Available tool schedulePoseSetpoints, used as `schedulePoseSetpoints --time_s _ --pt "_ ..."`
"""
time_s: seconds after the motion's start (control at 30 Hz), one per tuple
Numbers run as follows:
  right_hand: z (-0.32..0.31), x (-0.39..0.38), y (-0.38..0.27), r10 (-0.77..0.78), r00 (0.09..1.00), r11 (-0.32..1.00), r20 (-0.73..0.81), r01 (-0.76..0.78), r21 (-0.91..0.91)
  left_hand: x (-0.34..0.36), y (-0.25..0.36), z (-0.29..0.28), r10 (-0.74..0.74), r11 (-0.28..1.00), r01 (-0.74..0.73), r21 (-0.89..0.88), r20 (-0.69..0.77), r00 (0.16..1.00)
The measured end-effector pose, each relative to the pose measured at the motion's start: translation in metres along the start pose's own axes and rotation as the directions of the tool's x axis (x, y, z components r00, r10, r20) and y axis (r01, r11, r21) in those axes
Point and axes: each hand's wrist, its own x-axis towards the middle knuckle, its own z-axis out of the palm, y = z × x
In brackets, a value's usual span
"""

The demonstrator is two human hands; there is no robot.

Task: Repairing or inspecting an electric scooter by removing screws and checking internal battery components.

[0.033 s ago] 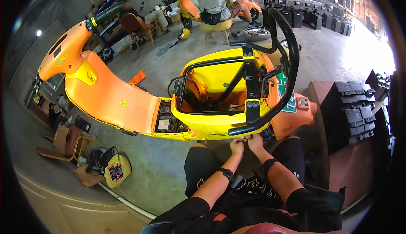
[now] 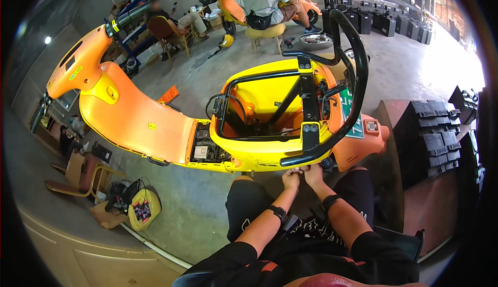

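An orange and yellow scooter stands side-on in front of me, its seat off and its yellow compartment open. A black frame bar crosses the opening, and a black grab rail loops round the rear. My left hand and my right hand meet fingertip to fingertip under the yellow side panel, just below the rail's lower end. The fingers are bunched at the panel's edge, and whatever is between them is too small to make out. Each wrist wears a black band.
Behind the scooter, a person on a yellow stool faces another orange scooter; a second person sits on a chair. Black boxes are stacked at the right. A wooden chair and a yellow bag are at the left.
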Motion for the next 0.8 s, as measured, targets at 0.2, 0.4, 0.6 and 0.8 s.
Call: schedulePoseSetpoints --time_s 0.2,0.4,0.6,0.8 --pt "-0.002 0.001 0.002 -0.032 0.999 0.997 -0.029 0.03 -0.064 -0.005 0.017 0.003 -0.174 0.984 0.174 0.039 -0.004 0.985" --pt "-0.001 0.002 -0.003 -0.072 0.997 0.966 -0.04 0.06 -0.251 0.0 0.021 -0.001 -0.317 0.948 0.318 -0.035 0.023 0.948" --pt "-0.01 -0.005 -0.026 -0.077 0.997 0.993 -0.024 0.075 -0.089 -0.002 0.03 0.001 -0.348 0.938 0.348 -0.005 0.002 0.938" --pt "-0.006 -0.002 -0.009 -0.048 0.998 0.992 -0.028 0.044 -0.116 -0.005 0.033 0.003 -0.259 0.964 0.258 0.056 0.005 0.966"
